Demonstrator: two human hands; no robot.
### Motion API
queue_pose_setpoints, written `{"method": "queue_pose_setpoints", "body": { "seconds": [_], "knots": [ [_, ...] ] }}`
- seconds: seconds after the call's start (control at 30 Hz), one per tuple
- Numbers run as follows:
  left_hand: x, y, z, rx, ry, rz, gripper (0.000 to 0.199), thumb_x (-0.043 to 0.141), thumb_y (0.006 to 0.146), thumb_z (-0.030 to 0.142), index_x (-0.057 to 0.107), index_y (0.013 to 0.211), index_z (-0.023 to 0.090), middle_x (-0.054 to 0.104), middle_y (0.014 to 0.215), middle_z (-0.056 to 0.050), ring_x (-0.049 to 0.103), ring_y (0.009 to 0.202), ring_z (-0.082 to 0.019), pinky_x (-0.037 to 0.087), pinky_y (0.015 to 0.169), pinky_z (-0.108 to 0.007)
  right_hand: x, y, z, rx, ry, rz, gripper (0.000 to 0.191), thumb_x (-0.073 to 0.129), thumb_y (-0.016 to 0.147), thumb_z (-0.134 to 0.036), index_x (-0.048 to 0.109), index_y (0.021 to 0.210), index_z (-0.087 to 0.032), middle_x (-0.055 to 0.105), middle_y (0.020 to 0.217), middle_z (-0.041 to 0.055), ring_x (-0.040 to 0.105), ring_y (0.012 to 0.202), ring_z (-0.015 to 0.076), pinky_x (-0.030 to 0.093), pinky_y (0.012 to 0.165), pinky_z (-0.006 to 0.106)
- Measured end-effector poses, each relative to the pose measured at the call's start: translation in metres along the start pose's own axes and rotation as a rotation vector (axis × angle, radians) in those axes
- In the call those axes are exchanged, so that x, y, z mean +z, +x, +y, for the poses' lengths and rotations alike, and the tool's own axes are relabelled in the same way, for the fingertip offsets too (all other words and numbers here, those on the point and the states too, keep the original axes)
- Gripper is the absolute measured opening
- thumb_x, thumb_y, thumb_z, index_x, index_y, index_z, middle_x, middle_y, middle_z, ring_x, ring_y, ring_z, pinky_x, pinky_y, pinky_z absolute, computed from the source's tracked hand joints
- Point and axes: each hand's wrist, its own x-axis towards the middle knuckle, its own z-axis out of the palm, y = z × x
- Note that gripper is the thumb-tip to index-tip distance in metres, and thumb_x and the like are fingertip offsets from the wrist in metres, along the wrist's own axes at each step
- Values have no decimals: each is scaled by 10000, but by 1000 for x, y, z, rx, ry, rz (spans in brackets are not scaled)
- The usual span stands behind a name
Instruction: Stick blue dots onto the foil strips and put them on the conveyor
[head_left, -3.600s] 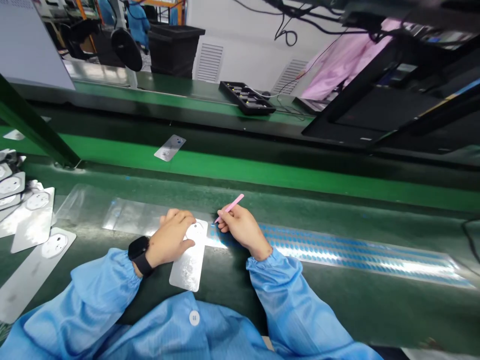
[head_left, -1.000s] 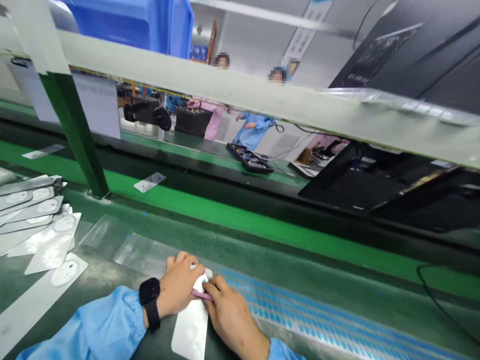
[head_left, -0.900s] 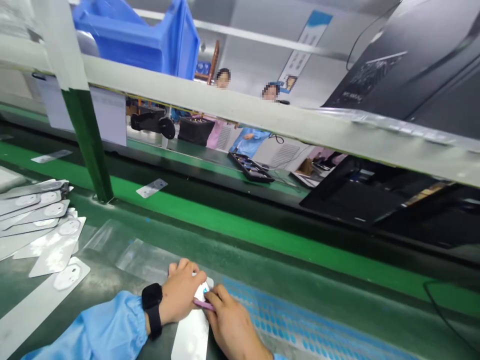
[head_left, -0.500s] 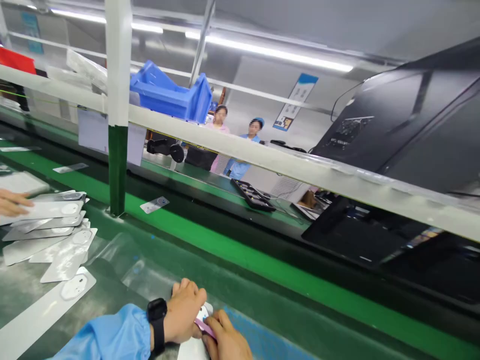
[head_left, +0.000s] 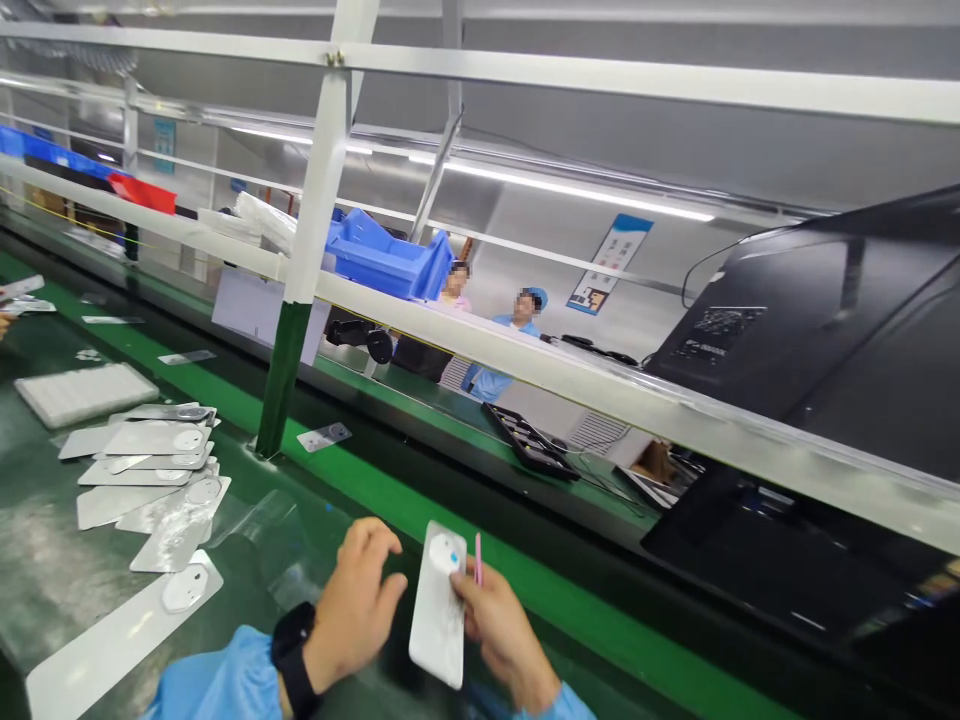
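Note:
A white phone-shaped panel (head_left: 437, 625) with a round camera area and a small blue dot is lifted upright in my right hand (head_left: 499, 625). The thumb presses on its face, and a thin pink tool (head_left: 478, 558) sticks up from the same hand. Just left of the panel, my left hand (head_left: 358, 600) has its fingers apart, curved and holding nothing; a black watch (head_left: 296, 650) is on that wrist. Further left lie a spread pile of similar white panels (head_left: 154, 440) and one nearer panel (head_left: 120, 640).
A white stack (head_left: 86, 390) sits behind the pile. Clear film (head_left: 270, 535) lies on the green table. One panel (head_left: 324, 437) rests on the green strip beside a post (head_left: 283, 370). A dark monitor (head_left: 810, 330) fills the right. Two people are beyond the rail.
My right hand has raised the panel off the table with the pink tool. My left hand has let go and moved left of it. The other person's hand has left the pile.

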Motion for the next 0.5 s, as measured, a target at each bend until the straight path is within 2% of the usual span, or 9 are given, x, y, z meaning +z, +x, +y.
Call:
{"method": "queue_pose_setpoints", "body": {
  "seconds": [0.07, 0.13, 0.2, 0.27, 0.33, 0.4, 0.5],
  "knots": [
    [-36, 8, -13, 82, 56, 214, 124, 447, 815, 218, 521, 914, 209, 551, 1043, -103, 530, 1029, -244, 455, 938, -417, -4, 25, -33, 28, -107, 248, 245, 711, 599, -265, 576, 768, -150, 379, 430, -74, 306, 348, 77, 200, 355, 211],
    [-81, 14, -34, 110, 164, 384, 143, 427, 846, 295, 537, 874, 208, 576, 975, -94, 549, 980, -247, 467, 910, -424, -9, 43, -48, 35, -144, 325, 263, 709, 601, -229, 559, 804, -154, 280, 398, -117, 243, 340, 68, 155, 361, 213],
    [-129, 13, -63, 63, 298, 451, 188, 412, 845, 338, 544, 851, 205, 594, 925, -90, 564, 947, -249, 477, 888, -411, -11, 50, -45, 50, -165, 326, 289, 714, 587, -237, 545, 810, -166, 262, 400, -128, 230, 337, 65, 140, 366, 213],
    [-171, 7, -94, -66, 464, 415, 228, 432, 822, 372, 561, 867, 191, 617, 931, -103, 573, 964, -269, 467, 904, -419, -9, 46, -29, 72, -191, 261, 293, 712, 561, -284, 545, 777, -178, 277, 415, -122, 238, 336, 62, 142, 367, 209],
    [-198, -3, -120, -257, 641, 303, 287, 450, 808, 378, 581, 954, 169, 637, 1013, -127, 565, 1042, -299, 436, 945, -443, -3, 36, -13, 83, -212, 158, 308, 701, 532, -353, 557, 744, -180, 278, 430, -120, 236, 339, 55, 144, 368, 206],
    [-210, -12, -138, -467, 770, 143, 376, 472, 799, 377, 586, 1068, 139, 634, 1095, -161, 549, 1101, -341, 423, 945, -469, 4, 22, -2, 80, -217, 66, 365, 691, 502, -423, 576, 741, -172, 277, 443, -120, 223, 345, 48, 138, 371, 207],
    [-205, -20, -147, -647, 829, -14, 440, 518, 773, 379, 602, 1139, 150, 592, 1220, -188, 513, 1163, -391, 419, 922, -513, 12, 1, 1, 67, -214, -4, 457, 685, 498, -495, 603, 796, -158, 314, 465, -110, 234, 358, 48, 157, 379, 214]
  ]
}}
